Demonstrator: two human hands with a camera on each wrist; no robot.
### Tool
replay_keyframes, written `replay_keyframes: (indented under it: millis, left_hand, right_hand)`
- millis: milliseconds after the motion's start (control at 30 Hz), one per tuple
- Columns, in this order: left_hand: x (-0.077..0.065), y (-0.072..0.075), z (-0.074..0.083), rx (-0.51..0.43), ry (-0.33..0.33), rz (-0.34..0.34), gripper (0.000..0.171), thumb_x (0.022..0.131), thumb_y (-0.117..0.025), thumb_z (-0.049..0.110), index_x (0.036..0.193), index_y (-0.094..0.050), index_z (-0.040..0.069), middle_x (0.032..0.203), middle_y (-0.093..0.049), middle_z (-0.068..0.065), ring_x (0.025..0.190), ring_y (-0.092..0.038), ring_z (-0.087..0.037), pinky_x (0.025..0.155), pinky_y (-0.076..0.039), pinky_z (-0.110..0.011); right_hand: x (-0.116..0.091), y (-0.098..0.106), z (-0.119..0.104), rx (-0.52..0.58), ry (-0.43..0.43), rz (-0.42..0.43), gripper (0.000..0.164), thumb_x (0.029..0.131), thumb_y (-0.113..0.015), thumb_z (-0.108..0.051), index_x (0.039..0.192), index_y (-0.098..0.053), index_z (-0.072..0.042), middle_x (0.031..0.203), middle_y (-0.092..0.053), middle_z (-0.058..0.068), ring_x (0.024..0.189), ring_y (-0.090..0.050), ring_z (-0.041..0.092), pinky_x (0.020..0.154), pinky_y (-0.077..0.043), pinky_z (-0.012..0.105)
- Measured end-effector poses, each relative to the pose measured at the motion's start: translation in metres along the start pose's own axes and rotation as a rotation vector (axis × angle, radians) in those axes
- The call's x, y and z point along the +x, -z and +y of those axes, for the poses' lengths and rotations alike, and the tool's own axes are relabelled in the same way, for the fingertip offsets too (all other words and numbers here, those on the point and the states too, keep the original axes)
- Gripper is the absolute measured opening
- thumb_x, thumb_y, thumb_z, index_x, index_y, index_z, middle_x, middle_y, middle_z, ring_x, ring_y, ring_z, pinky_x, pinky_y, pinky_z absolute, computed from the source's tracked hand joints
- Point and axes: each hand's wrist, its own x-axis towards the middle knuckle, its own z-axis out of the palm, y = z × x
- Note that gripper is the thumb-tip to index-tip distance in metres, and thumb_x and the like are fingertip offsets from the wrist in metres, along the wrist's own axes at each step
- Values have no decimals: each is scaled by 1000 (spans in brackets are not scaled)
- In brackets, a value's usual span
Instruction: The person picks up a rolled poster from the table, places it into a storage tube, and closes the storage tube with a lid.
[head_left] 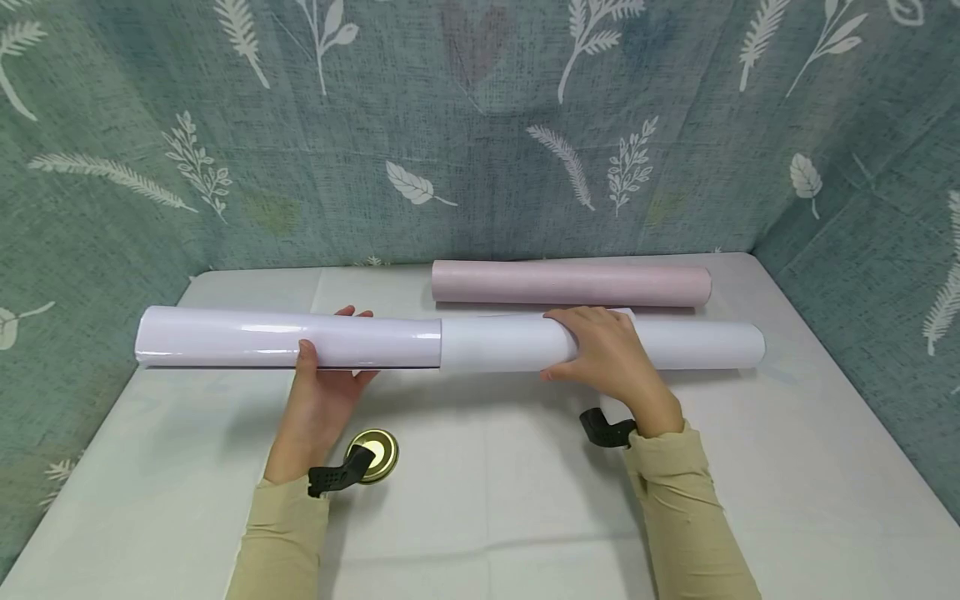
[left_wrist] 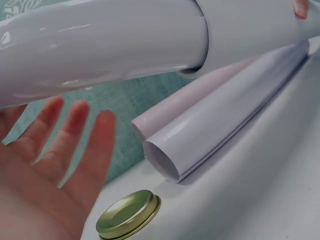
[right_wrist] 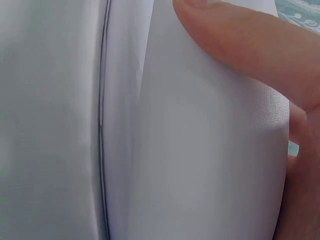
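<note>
A glossy white roll (head_left: 225,337) is held up level, with a matte white paper roll (head_left: 495,343) extending from its right end. Under the glossy roll my left hand (head_left: 327,408) supports it, thumb along the near side and fingertips showing past the far side. The left wrist view shows these fingers (left_wrist: 95,150) straight and spread beneath it. From above, my right hand (head_left: 607,354) grips the matte roll, thumb on the near side. In the right wrist view the thumb (right_wrist: 240,40) presses on the smooth white sheet (right_wrist: 200,150).
A pink roll (head_left: 570,283) lies at the back of the white-covered table (head_left: 540,500). Another white roll (head_left: 712,345) lies in front of it, partly hidden by the right hand. A gold lid (head_left: 384,454) rests near the left wrist. Patterned green cloth (head_left: 480,167) hangs behind.
</note>
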Motion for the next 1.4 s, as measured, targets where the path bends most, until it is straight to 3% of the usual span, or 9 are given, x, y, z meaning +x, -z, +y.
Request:
replay_keyframes:
  millis: [133,333,633,767,867,1033,1167,1267,1400]
  left_hand:
    - [0,1,1,0,-22,74,67,87,-52,44,137,-27,7,122,-42,-7,114,-41,-22,94,-35,-38]
    - [-1,0,2,28,-42,152,25,93,-46,18,117,-43,12,112,-49,-4,104,-48,-20,88,-40,-39]
    - [-2,2,2,140,115,188,19,90,-47,0,106,-48,9,104,-54,-4,96,-53,-18,81,-46,-38]
    - [-3,4,5,107,153,170,16,94,-44,13,110,-44,8,105,-57,-7,97,-57,-22,84,-45,-44]
    - [-3,6,9,115,201,181,37,94,-37,39,118,-35,10,110,-54,-8,100,-57,-27,87,-41,-48]
    - [-4,5,17,214,239,307,56,87,-36,57,122,-28,15,111,-51,-8,98,-58,-28,88,-41,-46]
    - [-5,3,19,325,195,465,47,89,-49,44,121,-29,16,110,-49,-6,90,-59,-21,83,-45,-39]
    - [-4,6,16,391,88,586,57,86,-59,31,125,-19,23,117,-40,-6,96,-54,-20,82,-45,-35]
    - [2,40,6,459,-89,682,83,76,-72,23,127,-7,34,123,-30,-7,108,-46,-25,85,-43,-37]
  right_hand:
    - [1,-2,0,-5,6,7,82,56,-71,-63,125,-50,-25,121,-52,-2,113,-44,22,92,-26,47]
    - [1,-5,0,-8,13,15,80,56,-74,-58,125,-50,-24,121,-53,0,112,-45,23,92,-27,47]
    - [1,-12,1,-13,20,-35,78,56,-77,-52,123,-53,-21,116,-56,2,107,-49,25,90,-33,44]
    - [0,-12,0,-19,10,-55,78,56,-76,-54,123,-53,-21,116,-56,3,107,-49,25,88,-33,46]
    - [0,-11,0,-16,3,-70,78,56,-76,-54,123,-53,-21,116,-56,3,107,-49,25,87,-33,46]
    - [0,-12,0,-18,4,-90,77,56,-77,-54,122,-53,-22,115,-57,3,105,-50,25,85,-34,46]
    - [1,-15,1,-40,11,-111,76,56,-76,-55,121,-54,-21,113,-58,3,103,-51,25,86,-35,45]
    - [1,-17,1,-54,15,-116,75,55,-76,-55,119,-56,-20,110,-59,3,102,-52,24,86,-36,43]
    - [2,-17,1,-60,27,-111,74,55,-76,-55,117,-57,-20,109,-60,3,100,-53,23,84,-37,43]
